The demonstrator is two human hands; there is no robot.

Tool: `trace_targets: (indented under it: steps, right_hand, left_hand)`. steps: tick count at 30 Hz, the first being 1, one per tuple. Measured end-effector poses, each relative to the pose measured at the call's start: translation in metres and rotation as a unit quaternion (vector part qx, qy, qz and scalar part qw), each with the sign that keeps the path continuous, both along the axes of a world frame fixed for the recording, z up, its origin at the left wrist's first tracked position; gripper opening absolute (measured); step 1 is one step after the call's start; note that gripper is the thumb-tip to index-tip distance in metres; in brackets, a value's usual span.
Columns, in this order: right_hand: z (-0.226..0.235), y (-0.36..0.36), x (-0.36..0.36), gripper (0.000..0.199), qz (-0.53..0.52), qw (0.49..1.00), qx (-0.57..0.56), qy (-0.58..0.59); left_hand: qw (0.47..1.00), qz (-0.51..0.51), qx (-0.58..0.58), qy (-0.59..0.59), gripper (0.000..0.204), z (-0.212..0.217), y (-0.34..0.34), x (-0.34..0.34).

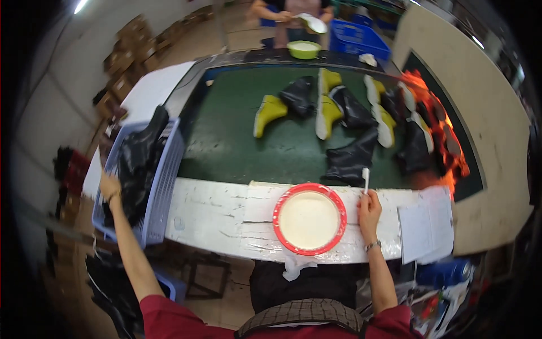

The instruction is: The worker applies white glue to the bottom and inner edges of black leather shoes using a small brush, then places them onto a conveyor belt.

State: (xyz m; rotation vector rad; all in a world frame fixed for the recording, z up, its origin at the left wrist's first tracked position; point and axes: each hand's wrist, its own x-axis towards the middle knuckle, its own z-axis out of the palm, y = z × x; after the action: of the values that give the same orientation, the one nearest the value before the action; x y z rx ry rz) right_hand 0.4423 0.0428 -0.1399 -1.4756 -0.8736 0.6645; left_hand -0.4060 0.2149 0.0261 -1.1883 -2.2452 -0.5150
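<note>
My left hand (110, 186) is stretched out over the left rim of a lilac plastic basket (159, 183), its fingers closed at the lower end of a narrow brownish thing I cannot make out. Black boots (137, 161) lie heaped in that basket. In my right hand (370, 210) is a small white toothbrush-like brush (366, 174), bristle end up, over the front edge of the green conveyor belt (226, 124). A red-rimmed bowl (278, 199) of cream-white liquid stands between my hands on the white ledge (209, 212). Behind the brush lies a black boot upper (353, 158).
Black boot uppers and yellow-green shoe pieces with pale soles (270, 114) lie along the belt toward an orange-glowing heater opening (449, 141). Opposite, a person (293, 17) handles a pale sole above a green bowl (304, 51). Papers (420, 229) lie at the ledge's right end.
</note>
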Motion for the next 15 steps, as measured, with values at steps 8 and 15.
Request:
trace_targets:
  steps: [8,15]
  right_hand:
    - [0.003,-0.013,0.016,0.015,-0.05,0.998,0.038,-0.016]
    - [0.004,-0.012,0.009,0.017,-0.037,0.999,0.04,0.006]
  left_hand:
    - [0.983,0.069,-0.154,-0.075,0.057,-0.039,-0.003,0.014]
    - [0.985,0.052,0.153,0.051,0.053,0.084,-0.064,0.01]
